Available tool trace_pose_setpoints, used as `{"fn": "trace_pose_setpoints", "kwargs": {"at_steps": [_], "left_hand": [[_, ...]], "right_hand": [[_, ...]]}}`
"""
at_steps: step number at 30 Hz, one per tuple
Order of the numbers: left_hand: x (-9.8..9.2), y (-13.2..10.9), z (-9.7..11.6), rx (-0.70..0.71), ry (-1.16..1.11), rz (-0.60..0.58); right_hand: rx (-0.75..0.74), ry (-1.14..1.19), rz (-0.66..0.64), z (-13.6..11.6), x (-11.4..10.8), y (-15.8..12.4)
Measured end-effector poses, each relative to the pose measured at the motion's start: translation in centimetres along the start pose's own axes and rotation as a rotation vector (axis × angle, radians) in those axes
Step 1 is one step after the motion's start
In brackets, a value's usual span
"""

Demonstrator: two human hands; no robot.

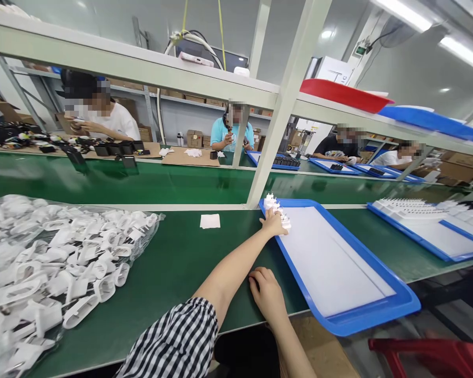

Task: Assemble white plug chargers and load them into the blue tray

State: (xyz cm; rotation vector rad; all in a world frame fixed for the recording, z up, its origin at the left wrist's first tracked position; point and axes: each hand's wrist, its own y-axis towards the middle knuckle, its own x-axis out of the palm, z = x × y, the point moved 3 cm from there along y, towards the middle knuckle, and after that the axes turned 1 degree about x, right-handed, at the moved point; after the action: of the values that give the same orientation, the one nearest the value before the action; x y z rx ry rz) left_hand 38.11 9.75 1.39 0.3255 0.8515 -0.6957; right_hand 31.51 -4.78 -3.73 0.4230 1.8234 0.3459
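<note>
So my left hand (274, 224) is resting over the little run of white plugs (271, 201) at about 12:30, up in the far-left corner of the blue tray (362, 319). My fingers are touching the nearest ones, but whether I'm actually pinching one or just steadying it, I can't tell from this angle. The plugs are standing pins up in that corner, probably because filling from the far end is leaving the nearer space free. The rim is likely stopping anything from sliding off (the pale liner (331, 262) is probably sparing the plastic from scuffs).

My right hand (266, 294) is lying loosely curled on the green bench (173, 273), close in at 1 o'clock. Nothing is showing in it, though the palm is hidden. Over at 10 o'clock the loose white shells (79, 310) are heaping up with their clear bag (160, 216), presumably for easy left-hand reach. A scrap of paper (210, 221) is sitting at 11.
</note>
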Motion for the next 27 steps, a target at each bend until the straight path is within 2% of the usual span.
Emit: {"fn": "trace_pose_setpoints", "kwargs": {"at_steps": [3,6,9,11,14,16,17,19,22,25,27], "left_hand": [[0.2,-0.1,0.1,-0.030,0.003,-0.002],[0.4,-0.9,-0.3,0.006,-0.021,0.026],[-0.3,-2.3,-1.8,0.020,-0.063,0.057],[-1.4,-3.6,-3.6,-0.010,-0.056,0.065],[-3.6,-6.4,-7.2,-0.097,-0.012,0.058],[-5.0,-8.6,-9.7,-0.149,0.008,0.045],[-5.7,-9.8,-10.9,-0.161,0.015,0.036],[-7.0,-12.0,-12.7,-0.172,0.028,0.021],[-8.9,-14.9,-14.4,-0.176,0.040,0.020],[-10.8,-16.8,-15.4,-0.181,0.048,0.011],[-11.9,-17.6,-16.1,-0.224,0.082,0.000]], "right_hand": [[0.001,0.003,-0.005,-0.1,0.1,0.1],[0.021,0.045,-0.016,-0.2,0.3,0.0],[0.090,0.233,0.027,0.3,-0.4,-0.1],[0.230,0.401,0.149,1.6,-2.2,0.5],[0.557,0.582,0.367,5.1,-5.6,2.8],[0.758,0.684,0.398,7.6,-7.0,5.3],[0.793,0.713,0.374,8.7,-7.3,6.8],[0.847,0.777,0.296,10.4,-6.7,9.4],[0.860,0.859,0.204,11.5,-4.5,11.8],[0.805,0.895,0.195,11.6,-2.9,12.6],[0.774,0.884,0.226,11.6,-2.6,12.5]]}}
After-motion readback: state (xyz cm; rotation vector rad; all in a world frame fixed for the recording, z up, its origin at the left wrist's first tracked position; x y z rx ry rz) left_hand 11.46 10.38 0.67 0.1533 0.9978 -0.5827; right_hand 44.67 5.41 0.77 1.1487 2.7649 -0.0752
